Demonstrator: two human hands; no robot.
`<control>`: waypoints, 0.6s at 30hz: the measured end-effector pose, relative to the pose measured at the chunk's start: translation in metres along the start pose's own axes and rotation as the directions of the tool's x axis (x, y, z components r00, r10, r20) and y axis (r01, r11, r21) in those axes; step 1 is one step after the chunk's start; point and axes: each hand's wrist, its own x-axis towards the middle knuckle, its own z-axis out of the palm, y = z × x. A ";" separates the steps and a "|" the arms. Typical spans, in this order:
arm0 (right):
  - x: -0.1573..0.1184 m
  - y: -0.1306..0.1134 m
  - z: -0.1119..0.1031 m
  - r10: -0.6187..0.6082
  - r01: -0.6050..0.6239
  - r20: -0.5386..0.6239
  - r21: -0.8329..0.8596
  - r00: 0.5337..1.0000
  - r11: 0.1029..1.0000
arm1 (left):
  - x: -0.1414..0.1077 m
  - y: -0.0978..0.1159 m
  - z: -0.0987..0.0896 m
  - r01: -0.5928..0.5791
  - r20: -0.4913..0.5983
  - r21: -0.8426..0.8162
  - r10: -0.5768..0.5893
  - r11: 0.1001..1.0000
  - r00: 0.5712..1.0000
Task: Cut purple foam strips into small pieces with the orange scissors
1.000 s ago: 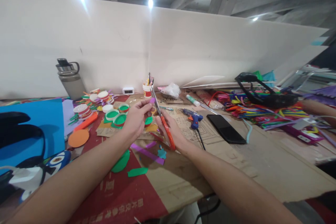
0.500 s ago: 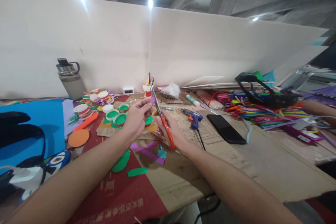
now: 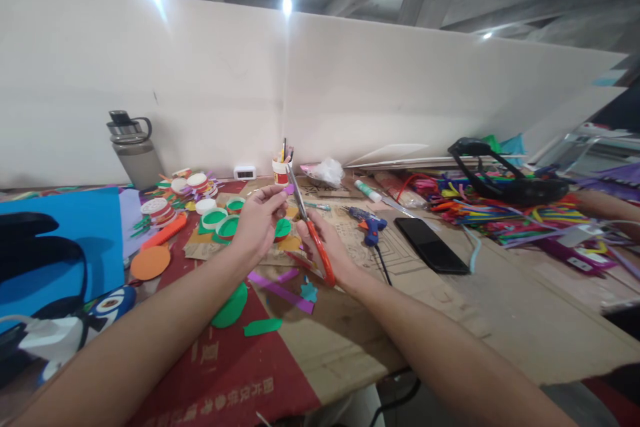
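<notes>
Between the thumb and fingers of my left hand (image 3: 261, 219) is a small purple piece of paper (image 3: 289, 189). My right hand (image 3: 326, 247) grips orange-handled scissors (image 3: 319, 245), whose blades point up and away, right beside the purple piece. Whether the blades touch it I cannot tell. Below my hands lie purple strips (image 3: 283, 292), a small blue cut-out (image 3: 309, 291), a green disc (image 3: 231, 307) and a green scrap (image 3: 263, 327). White-rimmed round lids with green inside (image 3: 215, 218) stand just left of my left hand.
A glue gun (image 3: 371, 229) and a black phone (image 3: 431, 245) lie to the right, with colourful pipe cleaners (image 3: 505, 213) beyond. A grey bottle (image 3: 134, 153) and blue sheet (image 3: 103, 220) are on the left. Another person's arm (image 3: 607, 205) shows at far right.
The purple piece has turned slightly in my left fingers and sits a little lower. My right hand and the scissors have hardly moved.
</notes>
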 end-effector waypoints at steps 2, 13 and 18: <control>0.000 -0.001 0.000 -0.008 0.008 -0.003 0.001 1.000 1.000 | 0.001 0.000 0.000 -0.005 -0.011 -0.009 0.005 1.000 1.000; -0.002 -0.001 0.000 -0.016 0.016 0.000 -0.021 1.000 1.000 | 0.004 0.000 -0.002 -0.039 -0.026 -0.019 0.039 0.999 0.999; -0.001 0.001 0.001 -0.014 0.014 -0.006 -0.014 1.000 1.000 | 0.004 0.000 -0.002 -0.047 -0.028 -0.022 0.046 0.999 0.999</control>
